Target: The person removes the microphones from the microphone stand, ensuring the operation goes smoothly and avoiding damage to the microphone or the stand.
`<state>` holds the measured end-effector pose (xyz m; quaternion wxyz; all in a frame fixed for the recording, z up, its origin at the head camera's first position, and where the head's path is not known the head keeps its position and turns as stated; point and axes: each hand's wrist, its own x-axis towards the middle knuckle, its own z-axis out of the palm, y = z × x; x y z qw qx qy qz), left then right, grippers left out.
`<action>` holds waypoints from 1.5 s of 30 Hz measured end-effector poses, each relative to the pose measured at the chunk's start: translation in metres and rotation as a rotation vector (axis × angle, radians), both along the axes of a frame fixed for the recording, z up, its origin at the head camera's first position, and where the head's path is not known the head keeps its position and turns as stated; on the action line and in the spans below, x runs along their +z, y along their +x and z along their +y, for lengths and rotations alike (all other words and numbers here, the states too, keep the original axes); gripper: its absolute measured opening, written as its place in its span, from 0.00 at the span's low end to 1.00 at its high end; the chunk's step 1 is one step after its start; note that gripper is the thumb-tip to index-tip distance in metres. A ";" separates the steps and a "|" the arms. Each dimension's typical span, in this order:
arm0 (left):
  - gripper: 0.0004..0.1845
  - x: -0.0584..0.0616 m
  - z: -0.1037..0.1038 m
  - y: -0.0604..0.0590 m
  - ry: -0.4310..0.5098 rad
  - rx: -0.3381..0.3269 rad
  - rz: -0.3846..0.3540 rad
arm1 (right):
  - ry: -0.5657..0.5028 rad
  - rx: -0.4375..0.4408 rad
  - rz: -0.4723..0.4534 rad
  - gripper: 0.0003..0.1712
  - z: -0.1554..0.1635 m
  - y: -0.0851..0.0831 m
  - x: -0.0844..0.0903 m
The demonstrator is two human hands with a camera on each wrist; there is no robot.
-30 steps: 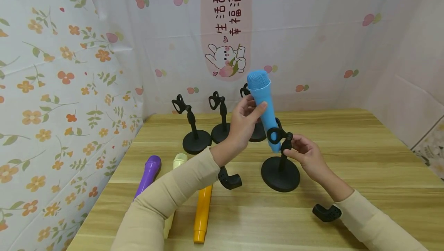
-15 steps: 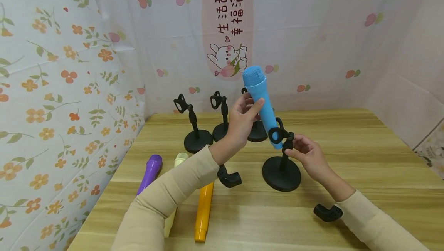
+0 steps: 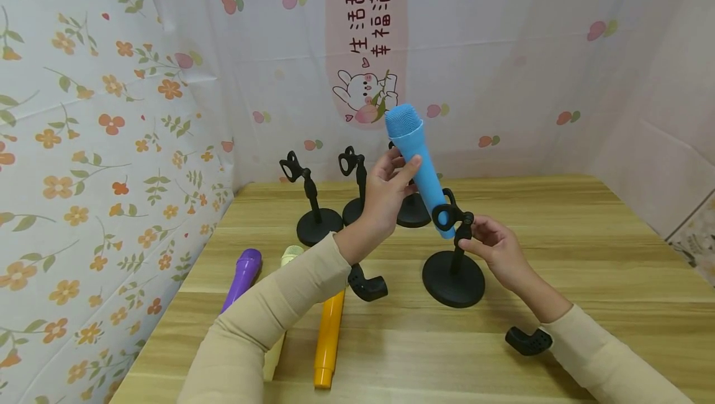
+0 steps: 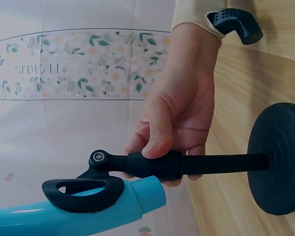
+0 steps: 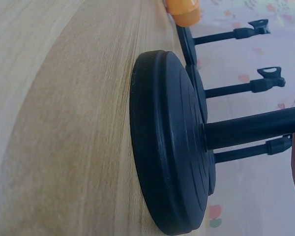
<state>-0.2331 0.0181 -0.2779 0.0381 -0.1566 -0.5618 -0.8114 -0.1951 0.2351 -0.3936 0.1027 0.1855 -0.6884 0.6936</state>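
My left hand grips a light blue microphone by its upper body, mesh head up and leaning left. The microphone's lower end passes through the ring-shaped clip of a black desk microphone stand, as the left wrist view also shows. With thumb and fingers, my right hand holds that stand's stem just below the clip joint. The round base stands flat on the table. In the right wrist view, the stand's base fills the middle and only a sliver of the hand is visible.
Several similar stands stand behind, including the left one. A purple microphone, a pale yellow one and an orange one lie at the left, partly under my left forearm. Patterned cloth hangs behind the wooden table.
The blue microphone's head has swung left and slightly up with my left hand, so it leans more. Its lower end stays in the clip. My right hand and the stand have hardly moved.
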 end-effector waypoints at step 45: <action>0.18 -0.007 -0.013 -0.004 0.213 -0.044 -0.106 | -0.057 0.038 -0.015 0.19 0.000 0.000 -0.003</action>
